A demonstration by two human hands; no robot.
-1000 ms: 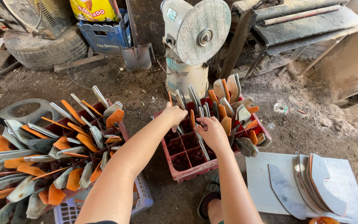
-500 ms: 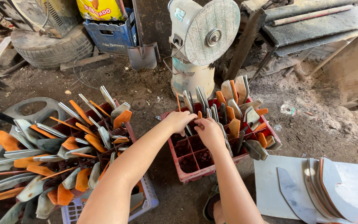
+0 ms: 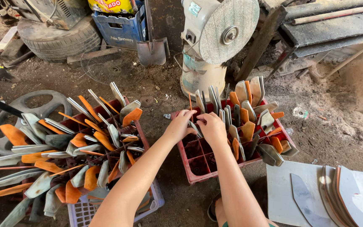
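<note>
Slotting step: both hands over the red compartment crate (image 3: 198, 174). Left hand (image 3: 179, 126) and right hand (image 3: 211, 127) pinch one grey blade blank (image 3: 195, 128) at a near-left cell, fingers curled. Next move – judging here – needs it angled upright into that cell.

1. A bench grinder (image 3: 215, 40) with a round grey wheel stands on a pale pedestal at the far middle.
2. A small shovel (image 3: 153, 46) leans just left of it, blade down.
3. A blue plastic crate (image 3: 120, 29) sits at the far left, with a worn tyre (image 3: 57, 40) beside it.
4. A grey steering wheel (image 3: 30, 105) lies on the dirt at the left.
5. Near left, a second red crate (image 3: 141, 134), crammed with orange and grey blades, rests on a lilac basket (image 3: 85, 212).
6. Near right, a pale board (image 3: 282, 197) carries a stack of flat metal blanks (image 3: 337, 193).
7. Dark planks (image 3: 328, 31) lie at the far right.
</note>
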